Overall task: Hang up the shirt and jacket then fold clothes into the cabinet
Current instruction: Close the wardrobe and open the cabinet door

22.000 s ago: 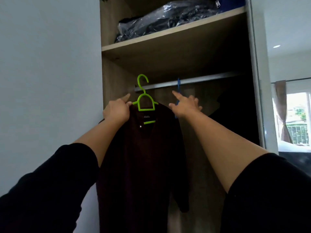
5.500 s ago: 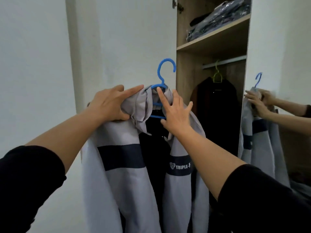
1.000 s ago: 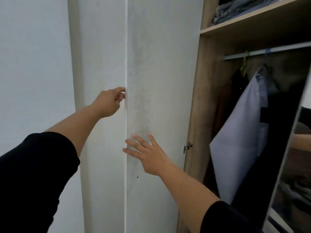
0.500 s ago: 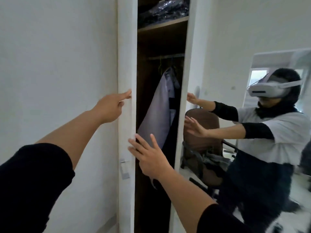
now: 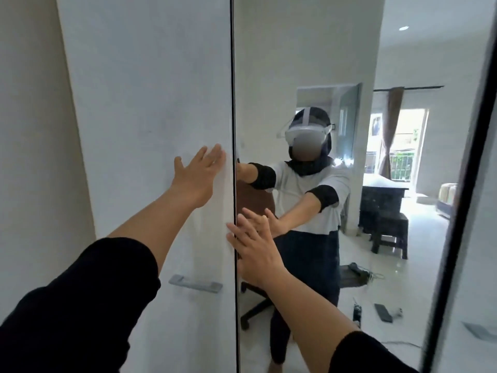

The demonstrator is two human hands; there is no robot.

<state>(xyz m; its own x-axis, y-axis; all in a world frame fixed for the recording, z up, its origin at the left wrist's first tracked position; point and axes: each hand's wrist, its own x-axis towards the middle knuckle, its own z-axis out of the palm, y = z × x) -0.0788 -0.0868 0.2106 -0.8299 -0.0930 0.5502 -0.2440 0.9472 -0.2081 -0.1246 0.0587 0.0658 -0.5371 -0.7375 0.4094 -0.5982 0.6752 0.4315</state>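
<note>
Both cabinet doors stand closed, with a thin dark seam between them. My left hand (image 5: 199, 173) lies flat with fingers spread on the white left door (image 5: 150, 130), close to the seam. My right hand (image 5: 255, 249) presses flat on the mirrored right door (image 5: 309, 49), low beside the seam. Neither hand holds anything. The shirt and jacket are hidden behind the doors.
A metal handle (image 5: 195, 283) sits low on the white door. The mirror reflects a person wearing a headset, a brown office chair, a dark table with stools, small items on the floor and a bright curtained window. A plain wall (image 5: 27, 157) runs along the left.
The gap between the doors that showed the hanging grey jacket has shut. My hands have gone from the door edges to lying flat on the door faces.
</note>
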